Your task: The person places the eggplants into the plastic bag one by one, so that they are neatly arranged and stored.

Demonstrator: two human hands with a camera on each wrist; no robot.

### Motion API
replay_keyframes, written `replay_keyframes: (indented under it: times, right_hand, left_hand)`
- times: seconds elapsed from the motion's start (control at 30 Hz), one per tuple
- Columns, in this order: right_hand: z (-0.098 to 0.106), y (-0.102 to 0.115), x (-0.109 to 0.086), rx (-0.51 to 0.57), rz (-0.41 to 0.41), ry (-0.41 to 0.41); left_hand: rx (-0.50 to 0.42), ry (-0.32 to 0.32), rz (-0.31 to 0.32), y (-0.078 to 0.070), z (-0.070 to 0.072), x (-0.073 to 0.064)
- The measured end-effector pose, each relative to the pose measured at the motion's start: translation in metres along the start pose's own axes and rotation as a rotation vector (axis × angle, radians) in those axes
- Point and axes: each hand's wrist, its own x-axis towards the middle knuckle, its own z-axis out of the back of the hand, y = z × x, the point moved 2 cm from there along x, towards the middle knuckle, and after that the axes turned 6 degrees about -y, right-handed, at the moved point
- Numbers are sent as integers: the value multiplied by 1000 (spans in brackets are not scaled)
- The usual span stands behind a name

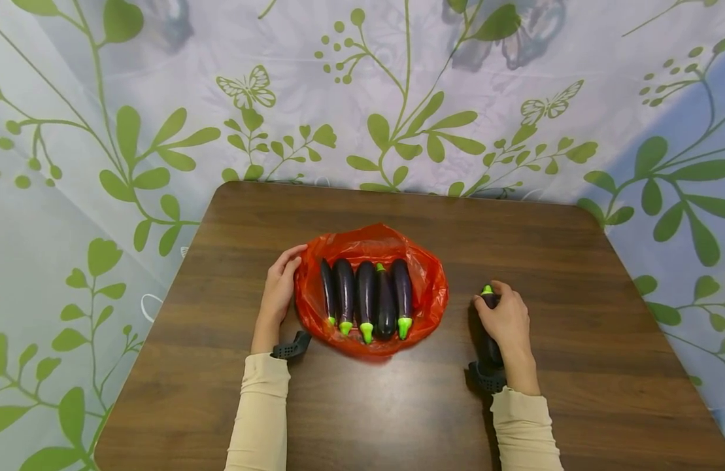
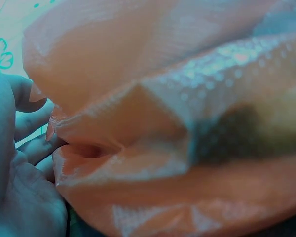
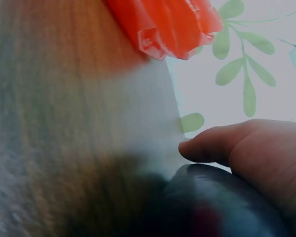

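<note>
A red plastic bag (image 1: 433, 281) lies with its mouth spread wide on the table. Several dark purple eggplants (image 1: 365, 294) rest side by side in it, most with their green stem ends toward me. My left hand (image 1: 278, 288) touches the bag's left rim with extended fingers; in the left wrist view the crumpled bag (image 2: 138, 118) fills most of the picture beside the fingers (image 2: 37, 118). To the right of the bag, my right hand (image 1: 508, 317) holds another eggplant (image 1: 490, 340), its green end pointing away from me. The right wrist view shows the thumb along this eggplant (image 3: 222, 197).
The brown wooden table (image 1: 386, 412) extends around the bag and both hands. Behind it hangs a pale cloth (image 1: 291, 39) printed with green leaves and butterflies. Dark wrist mounts (image 1: 291, 347) sit by each wrist.
</note>
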Motion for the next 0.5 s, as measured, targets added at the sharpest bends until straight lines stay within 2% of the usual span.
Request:
replay_keyframes:
  times: [0.3,0.5]
  right_hand:
    - [8,0,-8,-3,36,119]
    - [13,-1,-18,-30,12,189]
  left_hand:
    - [6,-11,2,0,1,0]
    - [9,-14,4,1,1,-1]
